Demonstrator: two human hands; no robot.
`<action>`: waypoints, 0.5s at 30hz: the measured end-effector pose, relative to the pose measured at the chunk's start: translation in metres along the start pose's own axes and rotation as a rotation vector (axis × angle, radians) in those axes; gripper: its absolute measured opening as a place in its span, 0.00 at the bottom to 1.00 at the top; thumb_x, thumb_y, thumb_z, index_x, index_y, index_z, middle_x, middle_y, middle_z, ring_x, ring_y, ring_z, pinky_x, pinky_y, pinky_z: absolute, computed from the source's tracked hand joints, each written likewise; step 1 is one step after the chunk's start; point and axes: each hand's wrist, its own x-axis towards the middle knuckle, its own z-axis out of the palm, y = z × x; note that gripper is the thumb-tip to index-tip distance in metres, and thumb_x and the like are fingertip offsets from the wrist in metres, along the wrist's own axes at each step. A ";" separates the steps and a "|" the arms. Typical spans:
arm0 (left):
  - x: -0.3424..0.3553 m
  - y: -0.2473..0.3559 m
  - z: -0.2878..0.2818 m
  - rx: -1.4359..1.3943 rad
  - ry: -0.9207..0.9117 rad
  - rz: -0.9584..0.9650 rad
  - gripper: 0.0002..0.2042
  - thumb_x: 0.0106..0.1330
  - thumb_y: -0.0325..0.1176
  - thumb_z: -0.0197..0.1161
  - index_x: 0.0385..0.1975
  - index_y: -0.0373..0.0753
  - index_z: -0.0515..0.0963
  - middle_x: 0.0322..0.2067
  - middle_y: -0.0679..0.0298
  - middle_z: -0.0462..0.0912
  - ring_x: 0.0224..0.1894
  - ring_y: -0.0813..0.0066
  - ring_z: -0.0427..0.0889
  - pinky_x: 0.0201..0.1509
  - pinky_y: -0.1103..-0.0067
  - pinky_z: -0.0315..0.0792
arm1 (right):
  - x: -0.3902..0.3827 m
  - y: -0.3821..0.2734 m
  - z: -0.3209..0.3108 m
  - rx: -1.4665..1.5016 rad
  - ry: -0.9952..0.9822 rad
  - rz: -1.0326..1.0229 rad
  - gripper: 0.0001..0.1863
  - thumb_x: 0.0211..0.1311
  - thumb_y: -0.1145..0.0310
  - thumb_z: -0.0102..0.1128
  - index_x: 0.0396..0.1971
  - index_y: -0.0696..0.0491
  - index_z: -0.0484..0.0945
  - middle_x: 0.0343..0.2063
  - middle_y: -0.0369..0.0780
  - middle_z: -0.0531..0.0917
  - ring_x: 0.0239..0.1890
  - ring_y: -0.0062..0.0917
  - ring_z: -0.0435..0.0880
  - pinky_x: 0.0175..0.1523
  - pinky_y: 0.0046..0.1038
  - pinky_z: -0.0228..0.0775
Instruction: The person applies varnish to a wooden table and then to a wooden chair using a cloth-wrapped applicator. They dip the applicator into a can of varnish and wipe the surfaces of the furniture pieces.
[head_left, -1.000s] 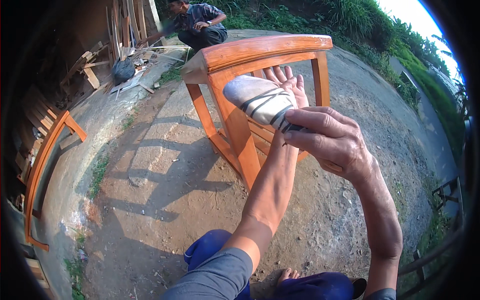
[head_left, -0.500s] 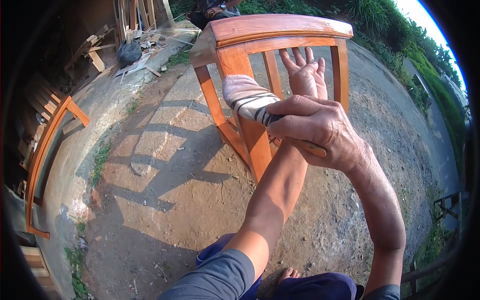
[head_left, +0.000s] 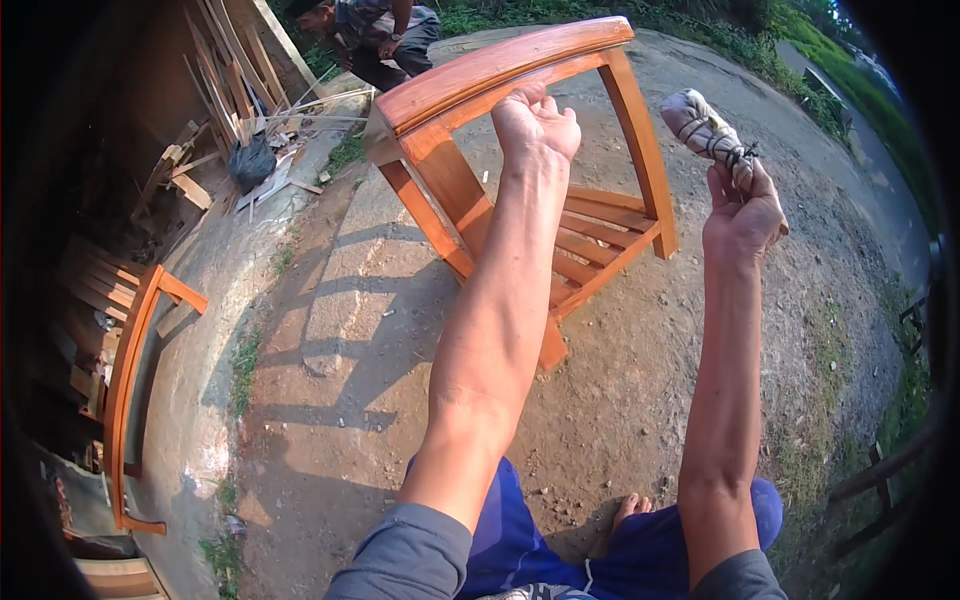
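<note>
A glossy orange-brown wooden chair (head_left: 505,65) stands tilted on the ground before me, its curved rail uppermost and slats lower down. My left hand (head_left: 535,130) is closed at the underside of that rail, palm side facing me; its fingertips are partly hidden against the wood. Out to the right and apart from the chair, my right hand (head_left: 743,215) grips a cloth-wrapped applicator (head_left: 705,125). Its pale cloth head is bound with dark cord and points up and left. Most of its handle is hidden inside my fingers.
Another wooden furniture frame (head_left: 120,380) stands at the left beside scrap timber. A black plastic bag (head_left: 252,165) lies among offcuts at the back left. Behind the chair a person (head_left: 385,40) bends forward. Grass (head_left: 690,35) edges the concrete and dirt ground.
My right hand has moved right with the applicator, away from the chair's upright. My left hand has gone from spread fingers to closed at the rail. The chair has turned and tilted.
</note>
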 end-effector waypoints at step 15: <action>-0.034 -0.012 0.051 -0.040 0.339 -0.051 0.25 0.49 0.35 0.55 0.52 0.48 0.72 0.76 0.68 0.40 0.78 0.72 0.36 0.76 0.61 0.26 | -0.233 0.099 0.049 0.377 -0.154 0.590 0.11 0.68 0.66 0.60 0.45 0.53 0.71 0.35 0.39 0.81 0.35 0.20 0.82 0.43 0.27 0.80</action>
